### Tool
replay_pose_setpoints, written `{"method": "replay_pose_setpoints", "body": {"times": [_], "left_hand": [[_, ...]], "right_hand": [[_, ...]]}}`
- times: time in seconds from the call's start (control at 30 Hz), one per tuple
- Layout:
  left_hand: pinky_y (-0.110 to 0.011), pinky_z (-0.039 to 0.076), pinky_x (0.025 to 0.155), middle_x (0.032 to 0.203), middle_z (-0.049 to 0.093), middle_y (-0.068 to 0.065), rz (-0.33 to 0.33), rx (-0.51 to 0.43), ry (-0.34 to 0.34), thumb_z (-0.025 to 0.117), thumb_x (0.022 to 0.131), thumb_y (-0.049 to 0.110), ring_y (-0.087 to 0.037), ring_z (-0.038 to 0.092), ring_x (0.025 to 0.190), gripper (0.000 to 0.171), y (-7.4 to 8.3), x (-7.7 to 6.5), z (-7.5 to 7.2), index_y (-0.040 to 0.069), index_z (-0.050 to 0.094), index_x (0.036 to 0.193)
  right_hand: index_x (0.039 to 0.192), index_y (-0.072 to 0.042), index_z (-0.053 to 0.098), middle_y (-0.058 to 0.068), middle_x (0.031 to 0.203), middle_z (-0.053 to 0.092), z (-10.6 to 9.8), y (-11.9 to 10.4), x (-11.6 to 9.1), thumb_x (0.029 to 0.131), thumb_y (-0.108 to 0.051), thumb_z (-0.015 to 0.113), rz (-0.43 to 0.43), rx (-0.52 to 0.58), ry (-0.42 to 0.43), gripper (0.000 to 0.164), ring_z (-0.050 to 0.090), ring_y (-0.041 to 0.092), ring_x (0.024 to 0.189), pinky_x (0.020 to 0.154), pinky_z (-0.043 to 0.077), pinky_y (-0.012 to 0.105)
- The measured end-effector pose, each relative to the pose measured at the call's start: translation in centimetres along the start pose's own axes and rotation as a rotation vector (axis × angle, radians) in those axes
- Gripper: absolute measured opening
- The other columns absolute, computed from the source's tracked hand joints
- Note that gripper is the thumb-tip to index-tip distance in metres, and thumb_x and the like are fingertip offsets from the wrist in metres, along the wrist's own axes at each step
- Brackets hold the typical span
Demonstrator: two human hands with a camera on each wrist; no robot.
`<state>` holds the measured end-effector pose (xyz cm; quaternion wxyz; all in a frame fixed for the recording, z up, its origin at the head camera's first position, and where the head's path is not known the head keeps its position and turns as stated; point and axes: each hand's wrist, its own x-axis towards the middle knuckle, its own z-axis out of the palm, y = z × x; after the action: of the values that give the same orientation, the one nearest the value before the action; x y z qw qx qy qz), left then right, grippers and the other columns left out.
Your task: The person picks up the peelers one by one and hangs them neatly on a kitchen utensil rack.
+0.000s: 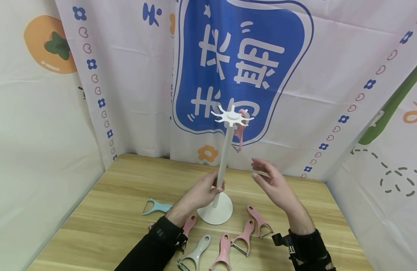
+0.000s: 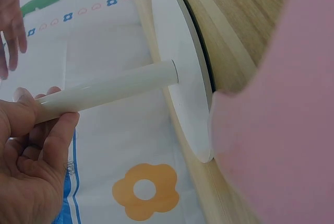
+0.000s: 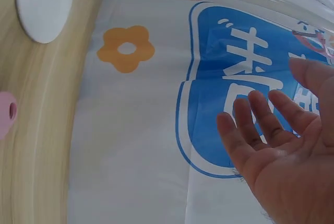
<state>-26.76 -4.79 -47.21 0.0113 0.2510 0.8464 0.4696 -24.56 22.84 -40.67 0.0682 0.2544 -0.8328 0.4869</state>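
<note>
My left hand [image 1: 202,191] grips the lower pole of a white stand [image 1: 225,156], thumb and fingers curled round it. The round base [image 1: 215,212] looks slightly tilted, its underside edge showing in the left wrist view. On the stand's top, a ring of curved hooks [image 1: 232,116] carries one pink peeler [image 1: 240,131], hanging at the far right side. My right hand [image 1: 276,186] is held in the air right of the pole, fingers loosely bent and apart, with nothing in it. In the right wrist view its palm [image 3: 292,166] faces the camera.
Several peelers lie on the wooden table [image 1: 120,195]: a light blue one [image 1: 157,206] at left, a grey one [image 1: 198,252] and pink ones [image 1: 224,250] in front, another pink one [image 1: 257,218] right of the base. Printed cloth [image 1: 144,94] hangs behind the table.
</note>
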Motion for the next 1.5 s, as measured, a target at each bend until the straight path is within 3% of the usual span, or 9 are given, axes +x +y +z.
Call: {"method": "replay_pose_setpoints", "body": {"times": [0.23, 0.47, 0.7, 1.13, 1.5], "left_hand": [[-0.033, 0.057, 0.085, 0.100, 0.064, 0.005, 0.016, -0.011, -0.004, 0.065, 0.101, 0.011, -0.011, 0.065, 0.099, 0.017, -0.1, 0.1, 0.1, 0.010, 0.060, 0.117], [-0.033, 0.057, 0.085, 0.100, 0.064, 0.005, 0.014, -0.005, -0.001, 0.065, 0.101, 0.013, -0.010, 0.065, 0.099, 0.016, -0.2, 0.1, 0.1, 0.014, 0.059, 0.116], [-0.032, 0.057, 0.086, 0.101, 0.065, 0.005, -0.002, -0.001, -0.003, 0.065, 0.101, 0.014, -0.010, 0.065, 0.100, 0.016, -0.2, 0.2, 0.1, 0.018, 0.058, 0.115], [-0.033, 0.057, 0.087, 0.101, 0.064, 0.005, 0.002, -0.004, -0.001, 0.065, 0.101, 0.013, -0.010, 0.065, 0.100, 0.017, -0.1, 0.0, 0.0, 0.016, 0.059, 0.116], [-0.033, 0.057, 0.087, 0.101, 0.064, 0.004, 0.008, 0.000, -0.011, 0.065, 0.101, 0.012, -0.011, 0.065, 0.100, 0.018, 0.0, 0.0, 0.0, 0.010, 0.060, 0.118]], "right_hand": [[0.154, -0.010, 0.045, 0.014, 0.145, 0.052, 0.4, 1.0, -0.5, 0.105, -0.028, 0.062, 0.041, -0.097, -0.065, 0.055, 0.051, 0.033, 0.133, 0.109, 0.046, 0.054], [0.150, -0.006, 0.048, 0.015, 0.140, 0.056, 1.3, 1.5, -0.8, 0.103, -0.024, 0.066, 0.080, -0.163, -0.105, 0.053, 0.056, 0.035, 0.127, 0.103, 0.052, 0.050], [0.148, -0.002, 0.050, 0.020, 0.135, 0.059, 2.0, 2.6, -1.0, 0.100, -0.022, 0.069, 0.166, -0.303, -0.156, 0.056, 0.062, 0.039, 0.119, 0.096, 0.056, 0.049], [0.142, 0.002, 0.056, 0.020, 0.131, 0.060, 3.5, 3.7, -2.2, 0.094, -0.016, 0.074, 0.338, -0.455, -0.273, 0.054, 0.064, 0.033, 0.110, 0.089, 0.058, 0.044], [0.132, 0.008, 0.061, 0.021, 0.124, 0.062, 4.2, 4.0, -2.7, 0.098, -0.019, 0.069, 0.402, -0.575, -0.354, 0.044, 0.063, 0.029, 0.107, 0.093, 0.056, 0.048]]}}
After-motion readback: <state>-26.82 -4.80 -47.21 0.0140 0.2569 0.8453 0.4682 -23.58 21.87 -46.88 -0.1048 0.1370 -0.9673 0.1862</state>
